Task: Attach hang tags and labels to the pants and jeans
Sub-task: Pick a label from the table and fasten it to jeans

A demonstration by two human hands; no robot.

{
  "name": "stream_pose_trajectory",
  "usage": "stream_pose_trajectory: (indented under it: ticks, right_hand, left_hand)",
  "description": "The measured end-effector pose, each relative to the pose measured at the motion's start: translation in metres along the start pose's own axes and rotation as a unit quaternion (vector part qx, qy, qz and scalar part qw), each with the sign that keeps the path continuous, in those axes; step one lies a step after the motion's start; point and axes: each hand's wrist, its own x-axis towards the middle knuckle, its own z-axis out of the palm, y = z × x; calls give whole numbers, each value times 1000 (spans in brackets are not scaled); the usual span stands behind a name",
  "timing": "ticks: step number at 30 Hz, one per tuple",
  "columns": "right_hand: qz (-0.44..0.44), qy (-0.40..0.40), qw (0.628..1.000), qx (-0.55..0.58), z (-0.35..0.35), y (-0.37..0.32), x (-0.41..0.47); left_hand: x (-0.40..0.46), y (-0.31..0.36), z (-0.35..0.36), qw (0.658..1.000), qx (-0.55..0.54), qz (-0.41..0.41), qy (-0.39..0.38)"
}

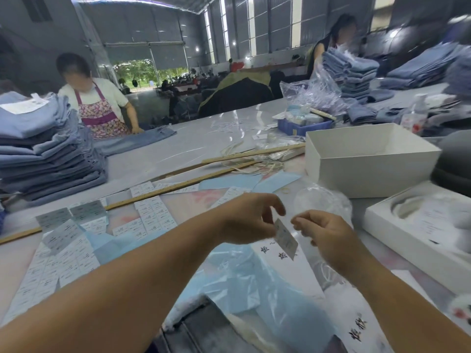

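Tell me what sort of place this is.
Most likely a garment factory's finishing and packing hall. Folded jeans stand in tall stacks, sheets of printed labels cover the long table, and the left hand pinches a hang tag.

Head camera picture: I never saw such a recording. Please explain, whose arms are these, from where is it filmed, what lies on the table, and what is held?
There is no machine here. A person wears a camera on the head, so you look forward and down along that person's own two bare arms.

The left hand pinches a small white hang tag in its fingers. The right hand is close beside the tag with curled fingers; whether it holds a thin string is too blurred to tell.

On the table lie sheets of small printed labels, long wooden rulers, light blue plastic bags, an open white box and a stack of folded jeans. Two other workers stand farther back.
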Motion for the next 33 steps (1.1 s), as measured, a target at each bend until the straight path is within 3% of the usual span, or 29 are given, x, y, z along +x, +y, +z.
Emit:
stream_pose_trajectory:
  ticks: [4,10,17,23,26,33]
  right_hand:
    - [9,-72,996,44,-13,-4,-26]
    - [55,24,988,142,-9,9,-44]
    - [54,60,995,61,5,35,-40]
    - [88,95,989,73,16,53,-35]
    - [90,122,988,13,10,57,-32]
    - [100,77,992,29,17,62,-33]
  left_hand:
    - [-2,42,13,996,65,32,-55]
    - [5,44,41,990,140,25,-17]
    - [15,6,63,996,62,-58,40]
    - [23,-10,81,992,-18,-125,20]
    - [24,-14,82,986,-64,-148,29]
    - [25,-16,83,975,-128,-176,34]
